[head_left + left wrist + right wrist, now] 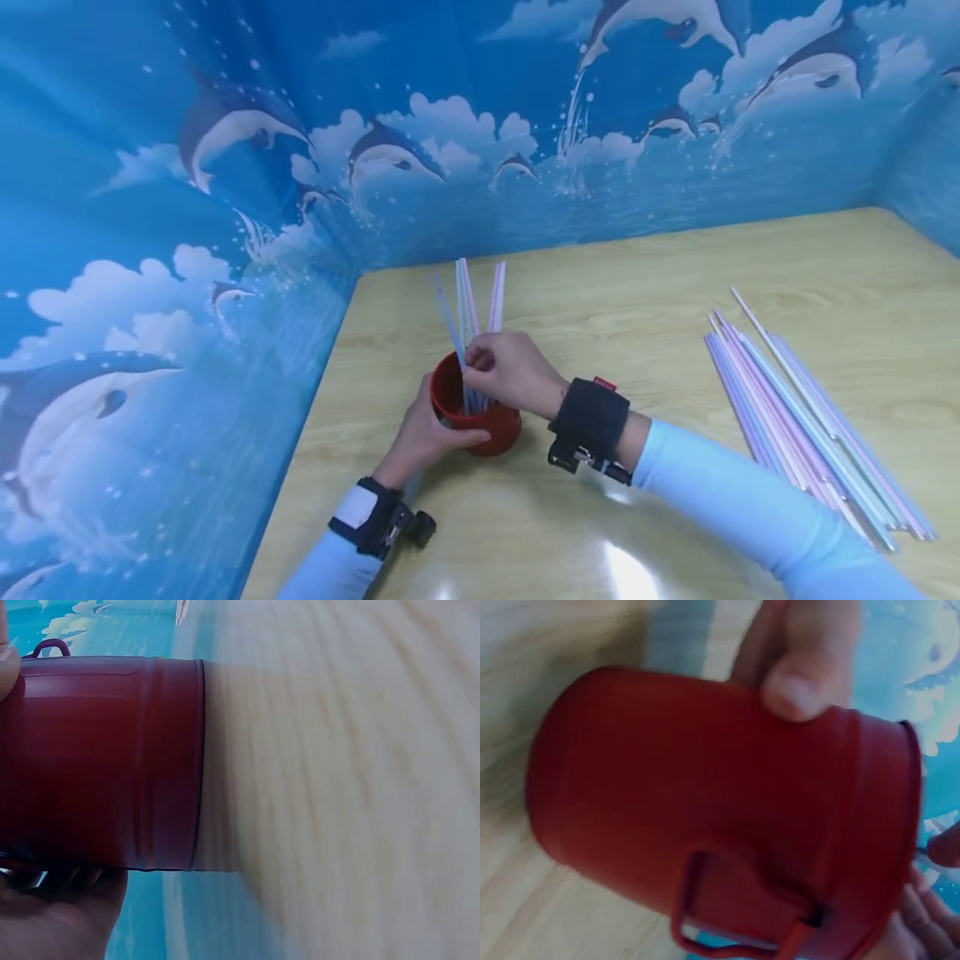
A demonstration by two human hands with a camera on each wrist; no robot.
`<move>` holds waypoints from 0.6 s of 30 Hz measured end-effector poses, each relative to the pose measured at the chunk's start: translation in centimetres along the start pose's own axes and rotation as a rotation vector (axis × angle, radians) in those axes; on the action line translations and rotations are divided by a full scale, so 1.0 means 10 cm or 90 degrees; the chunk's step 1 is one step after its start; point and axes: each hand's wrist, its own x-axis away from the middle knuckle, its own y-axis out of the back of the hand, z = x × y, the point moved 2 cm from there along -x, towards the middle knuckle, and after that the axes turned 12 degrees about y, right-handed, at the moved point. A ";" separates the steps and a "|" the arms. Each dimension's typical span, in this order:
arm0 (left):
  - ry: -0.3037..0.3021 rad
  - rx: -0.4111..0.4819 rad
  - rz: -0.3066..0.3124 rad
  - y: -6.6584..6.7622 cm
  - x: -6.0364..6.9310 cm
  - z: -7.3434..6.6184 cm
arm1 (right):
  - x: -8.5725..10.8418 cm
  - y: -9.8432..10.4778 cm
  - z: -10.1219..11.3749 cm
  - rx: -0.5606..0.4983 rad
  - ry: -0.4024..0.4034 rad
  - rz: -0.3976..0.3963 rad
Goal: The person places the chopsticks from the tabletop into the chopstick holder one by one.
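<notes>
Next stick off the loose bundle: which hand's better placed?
Right, I'd say: the right hand is nearer the loose bundle, while the left hand grips the red container.

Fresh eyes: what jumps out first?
The dolphin-print backdrop, behind and left of the wooden table. Toward the table's left, the left hand grips a red bucket of thin sticks; the right hand pinches a bluish stick at the bucket's mouth. A bundle of pastel sticks lies at the table's right.
</notes>
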 end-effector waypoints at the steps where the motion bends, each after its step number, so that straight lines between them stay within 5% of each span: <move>1: 0.002 0.003 0.001 -0.01 0.01 0.01 | 0.01 0.01 0.00 -0.001 -0.013 -0.001; 11: 0.015 0.018 -0.024 -0.02 -0.10 0.26 | 0.19 0.44 -0.10 0.072 -0.004 -0.105; 15: 0.021 0.015 -0.027 -0.03 -0.12 0.29 | 0.55 0.83 -0.43 0.236 -0.013 -0.155; 18: 0.023 0.015 -0.021 -0.05 -0.13 0.28 | 0.94 1.22 -0.79 0.380 -0.117 -0.110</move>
